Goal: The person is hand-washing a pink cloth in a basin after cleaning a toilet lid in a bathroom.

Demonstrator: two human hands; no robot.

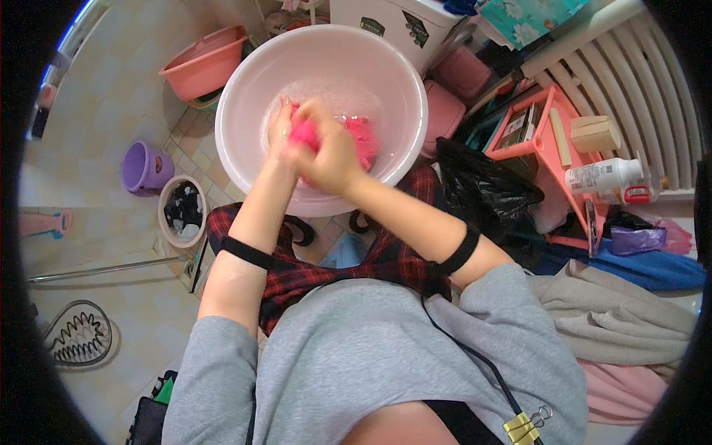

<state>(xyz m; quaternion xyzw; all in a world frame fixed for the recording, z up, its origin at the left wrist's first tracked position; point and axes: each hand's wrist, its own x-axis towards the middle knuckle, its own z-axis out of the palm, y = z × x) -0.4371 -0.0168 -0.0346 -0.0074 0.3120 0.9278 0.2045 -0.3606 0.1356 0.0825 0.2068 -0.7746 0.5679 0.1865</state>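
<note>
A large white basin [247,89] stands in front of me with sudsy water in its bottom. Bright pink wet cloth [363,141] lies bunched in the water on the basin's right side. Part of that cloth rises between my two hands, which are pressed together over the basin. My left hand [279,133] is closed against the cloth from the left, its inner fingers partly hidden. Curled over the cloth from the right, my right hand [332,152] is somewhat blurred by motion. Whether the cloth is a garment or a towel I cannot tell.
A coral basin [204,63], purple bucket [147,169] and small tub of dark and light clothes [185,211] stand at the left. To the right are a black plastic bag [482,185], a coral shelf [549,148] with a white bottle [602,176], and a radiator [623,81].
</note>
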